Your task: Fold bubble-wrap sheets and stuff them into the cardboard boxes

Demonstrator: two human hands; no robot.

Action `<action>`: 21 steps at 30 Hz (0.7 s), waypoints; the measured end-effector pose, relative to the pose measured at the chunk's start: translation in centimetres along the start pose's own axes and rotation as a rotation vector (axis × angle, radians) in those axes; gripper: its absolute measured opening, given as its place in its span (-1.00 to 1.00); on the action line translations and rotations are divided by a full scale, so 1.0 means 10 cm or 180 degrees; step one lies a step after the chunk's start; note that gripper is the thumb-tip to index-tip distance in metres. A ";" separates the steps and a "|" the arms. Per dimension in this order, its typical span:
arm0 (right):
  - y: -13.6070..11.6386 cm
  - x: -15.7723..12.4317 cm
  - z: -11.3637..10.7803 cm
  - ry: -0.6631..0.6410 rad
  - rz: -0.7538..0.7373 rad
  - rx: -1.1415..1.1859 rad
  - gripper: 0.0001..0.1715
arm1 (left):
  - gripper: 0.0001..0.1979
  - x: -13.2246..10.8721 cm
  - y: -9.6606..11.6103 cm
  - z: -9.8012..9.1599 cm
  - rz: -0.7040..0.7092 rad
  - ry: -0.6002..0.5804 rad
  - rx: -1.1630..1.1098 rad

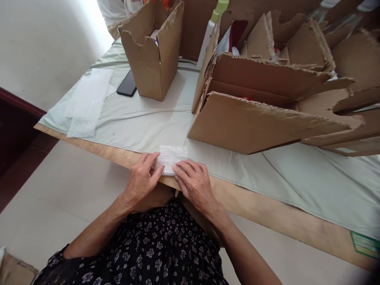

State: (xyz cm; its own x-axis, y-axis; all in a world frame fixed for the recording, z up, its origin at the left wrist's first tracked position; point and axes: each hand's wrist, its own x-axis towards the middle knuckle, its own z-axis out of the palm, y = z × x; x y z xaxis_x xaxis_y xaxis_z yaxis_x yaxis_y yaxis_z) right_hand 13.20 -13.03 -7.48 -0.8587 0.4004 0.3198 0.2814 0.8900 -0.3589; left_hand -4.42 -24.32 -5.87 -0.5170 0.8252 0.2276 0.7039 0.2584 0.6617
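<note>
A small piece of clear bubble wrap lies at the near edge of the table, in front of my body. My left hand grips its left side, with thumb and fingers bent around the edge. On the other side, my right hand has its fingers on top of the bubble wrap and its thumb lower, at the near edge. The wrap looks folded over at its near part. Whether anything lies inside it, I cannot tell.
More bubble wrap sheets lie on the left of the cloth-covered table. Beside them are a black phone and a tall cardboard box. A wide, divided cardboard box stands at the right, near a white bottle with a green cap.
</note>
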 end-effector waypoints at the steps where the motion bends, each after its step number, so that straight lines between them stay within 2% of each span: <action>1: 0.01 0.03 0.00 0.0027 0.0050 0.0063 -0.71 | -0.71 -0.02 0.00 -0.03 -0.0066 0.0143 -0.0101; 3: 0.02 0.07 -0.02 0.0164 0.0205 0.0322 -0.72 | -0.73 -0.08 0.01 -0.12 -0.0325 0.0382 -0.0400; 5: 0.00 0.08 -0.06 0.0353 0.0453 0.0746 -0.72 | -0.75 -0.15 0.01 -0.19 -0.0746 0.0350 -0.0889; 7: -0.05 0.06 -0.12 0.0501 0.0749 0.1203 -0.73 | -0.70 -0.21 0.04 -0.21 -0.1176 0.0004 -0.1597; 9: -0.11 0.04 -0.15 0.0522 0.0999 0.1581 -0.74 | -0.60 -0.25 0.08 -0.16 -0.1415 -0.0405 -0.2315; 12: -0.22 -0.02 -0.17 0.0399 0.1125 0.2045 -0.76 | -0.52 -0.24 0.16 0.00 -0.1434 -0.0634 -0.3011; 14: -0.25 -0.07 -0.18 0.0323 0.1109 0.2260 -0.77 | -0.54 -0.22 0.20 0.09 -0.1481 -0.0553 -0.3235; 17: -0.20 -0.15 -0.22 0.0443 0.1167 0.2216 -0.77 | -0.60 -0.19 0.26 0.13 -0.1484 -0.0451 -0.3345; 19: -0.14 -0.19 -0.29 0.0508 0.1245 0.2160 -0.66 | -0.65 -0.17 0.31 0.10 -0.1369 -0.0532 -0.3207; 21: -0.08 -0.20 -0.40 0.0401 0.1286 0.2222 -0.45 | -0.71 -0.17 0.37 0.07 -0.1254 -0.0762 -0.2920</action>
State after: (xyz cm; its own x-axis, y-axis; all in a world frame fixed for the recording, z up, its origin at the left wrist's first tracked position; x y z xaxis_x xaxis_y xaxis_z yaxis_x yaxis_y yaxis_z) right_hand 16.40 -13.71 -4.34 -0.6818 0.7199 0.1300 0.1915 0.3472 -0.9180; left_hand -0.59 -24.42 -4.38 -0.4492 0.8694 -0.2058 -0.1902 0.1321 0.9728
